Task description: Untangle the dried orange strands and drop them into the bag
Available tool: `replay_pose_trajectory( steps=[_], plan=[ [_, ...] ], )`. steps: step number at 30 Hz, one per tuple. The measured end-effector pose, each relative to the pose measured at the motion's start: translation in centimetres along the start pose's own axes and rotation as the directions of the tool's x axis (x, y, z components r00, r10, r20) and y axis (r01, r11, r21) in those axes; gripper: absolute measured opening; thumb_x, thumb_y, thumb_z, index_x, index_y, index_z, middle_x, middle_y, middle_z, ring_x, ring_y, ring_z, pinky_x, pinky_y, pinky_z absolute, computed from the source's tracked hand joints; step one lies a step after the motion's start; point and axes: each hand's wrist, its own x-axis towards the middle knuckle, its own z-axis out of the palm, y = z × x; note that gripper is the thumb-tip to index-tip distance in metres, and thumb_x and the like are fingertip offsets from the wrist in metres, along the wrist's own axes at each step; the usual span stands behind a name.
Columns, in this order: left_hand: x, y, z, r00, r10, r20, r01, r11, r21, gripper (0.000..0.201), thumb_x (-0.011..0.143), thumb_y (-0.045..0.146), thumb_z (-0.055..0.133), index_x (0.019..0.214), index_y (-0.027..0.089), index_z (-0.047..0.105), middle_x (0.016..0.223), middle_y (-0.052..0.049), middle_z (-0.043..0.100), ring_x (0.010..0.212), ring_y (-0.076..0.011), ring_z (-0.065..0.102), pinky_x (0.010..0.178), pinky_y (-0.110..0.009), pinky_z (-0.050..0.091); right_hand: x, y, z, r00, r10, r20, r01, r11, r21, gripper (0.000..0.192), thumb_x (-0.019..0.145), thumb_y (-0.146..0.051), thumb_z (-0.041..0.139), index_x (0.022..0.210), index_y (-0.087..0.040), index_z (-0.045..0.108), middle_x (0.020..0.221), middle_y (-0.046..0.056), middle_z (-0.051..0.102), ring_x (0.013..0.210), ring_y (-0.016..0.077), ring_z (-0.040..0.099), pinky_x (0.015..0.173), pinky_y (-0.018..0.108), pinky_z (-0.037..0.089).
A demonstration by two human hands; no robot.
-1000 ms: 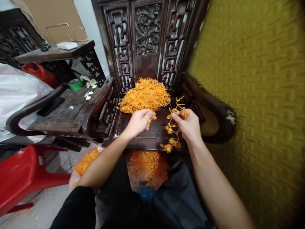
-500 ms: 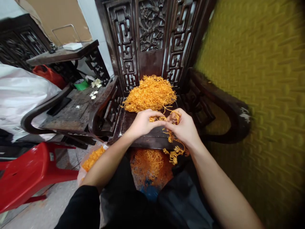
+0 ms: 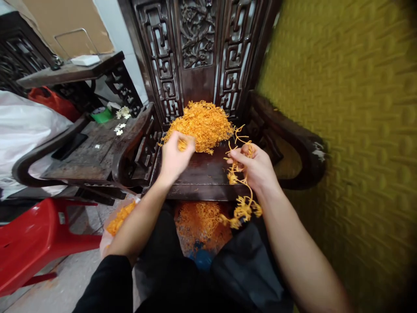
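A heap of thin orange strands (image 3: 201, 124) lies at the back of a dark carved wooden chair's seat (image 3: 202, 174). My left hand (image 3: 174, 154) is at the heap's front left edge, fingers curled on a few strands. My right hand (image 3: 256, 167) hovers over the seat's right side and grips a bunch of orange strands (image 3: 243, 206) that dangles below the seat's front edge. More orange strands fill a bag (image 3: 200, 221) on the floor between my knees.
A yellow textured wall (image 3: 352, 130) stands close on the right. To the left are a second dark wooden chair (image 3: 87, 152), a red plastic stool (image 3: 35, 239), a white sack (image 3: 22, 126) and another bag of orange strands (image 3: 119, 217).
My hands met over the seat half a second ago; now the left hand has reached back to the heap while the right stays over the seat's right side with its bunch.
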Motion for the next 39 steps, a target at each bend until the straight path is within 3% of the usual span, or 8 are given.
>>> replay_pose_trajectory(
  steps=[5,9,12,16,20,25,30,39],
  plan=[
    [-2.3,0.6,2.8,0.843,-0.269,0.465,0.339,0.938,-0.073,0.024,0.087,0.024,0.061,0.11,0.019,0.065,0.089,-0.001,0.075,0.049,-0.0065,0.049,0.053,-0.024,0.042,-0.5,-0.7,0.7,0.989,-0.029,0.144,0.003,0.984,0.18,0.047,0.06,-0.029,0.092,0.082,-0.021,0.05,0.077,-0.002,0.063,0.067,0.0113,0.062,0.054,0.022,0.047],
    [-1.9,1.1,2.3,0.852,-0.171,0.494,0.236,0.969,-0.072,0.027,0.091,0.038,0.066,0.106,0.018,0.076,0.101,-0.007,0.078,0.08,-0.0159,0.069,0.079,-0.032,0.055,-1.1,-1.2,1.1,0.968,-0.072,0.24,0.009,0.967,0.255,0.038,0.068,-0.028,0.086,0.079,-0.022,0.05,0.071,-0.003,0.054,0.068,0.0118,0.056,0.057,0.024,0.048],
    [-2.2,1.5,2.5,0.838,-0.11,0.534,0.191,0.977,-0.097,0.038,0.088,0.044,0.071,0.115,0.017,0.075,0.122,-0.01,0.075,0.114,-0.0236,0.068,0.105,-0.04,0.049,-1.5,-1.5,1.2,0.933,-0.066,0.353,-0.04,0.958,0.285,0.038,0.07,-0.03,0.084,0.078,-0.023,0.048,0.067,-0.003,0.046,0.065,0.0131,0.052,0.053,0.025,0.045],
    [-3.0,2.0,3.6,0.765,-0.048,0.642,0.221,0.956,-0.192,0.037,0.089,0.042,0.07,0.115,0.016,0.074,0.118,-0.008,0.076,0.11,-0.0225,0.069,0.102,-0.039,0.05,-2.1,-1.4,1.2,0.897,-0.103,0.429,-0.027,0.958,0.286,0.041,0.07,-0.032,0.086,0.082,-0.024,0.048,0.068,-0.003,0.049,0.062,0.0135,0.051,0.045,0.024,0.04],
    [-3.2,2.3,3.9,0.827,-0.015,0.562,0.128,0.979,-0.161,0.018,0.088,0.032,0.071,0.093,0.015,0.074,0.094,-0.003,0.076,0.088,-0.0173,0.069,0.086,-0.032,0.051,-2.0,-0.9,1.0,0.924,-0.181,0.337,0.127,0.976,0.176,0.043,0.07,-0.029,0.089,0.09,-0.025,0.051,0.082,-0.002,0.066,0.062,0.0134,0.058,0.045,0.024,0.045],
    [-3.3,2.1,3.5,0.912,0.134,0.387,-0.169,0.984,0.058,0.016,0.095,0.03,0.062,0.092,0.018,0.072,0.091,-0.003,0.073,0.085,-0.016,0.066,0.083,-0.03,0.05,-1.6,0.0,1.1,0.952,-0.23,0.2,0.256,0.96,-0.114,0.041,0.071,-0.036,0.091,0.094,-0.023,0.06,0.105,0.005,0.073,0.079,0.0162,0.067,0.056,0.026,0.052],
    [-3.7,2.6,3.4,0.9,0.144,0.412,-0.32,0.86,0.398,0.027,0.099,0.038,0.053,0.089,0.019,0.071,0.088,-0.005,0.068,0.077,-0.0169,0.062,0.071,-0.03,0.046,-1.6,0.6,1.6,0.974,-0.219,0.063,0.228,0.938,-0.26,0.043,0.067,-0.04,0.091,0.078,-0.022,0.054,0.067,-0.004,0.057,0.057,0.0113,0.052,0.049,0.025,0.045],
    [-3.1,3.2,3.7,0.904,0.295,0.309,-0.335,0.938,0.085,0.025,0.098,0.03,0.058,0.083,0.016,0.072,0.079,-0.003,0.069,0.073,-0.0128,0.061,0.072,-0.027,0.047,-1.6,-1.1,1.7,0.979,-0.191,-0.069,0.195,0.979,0.059,0.051,0.062,-0.026,0.089,0.072,-0.023,0.039,0.061,-0.006,0.053,0.056,0.014,0.061,0.056,0.029,0.051]
  ],
)
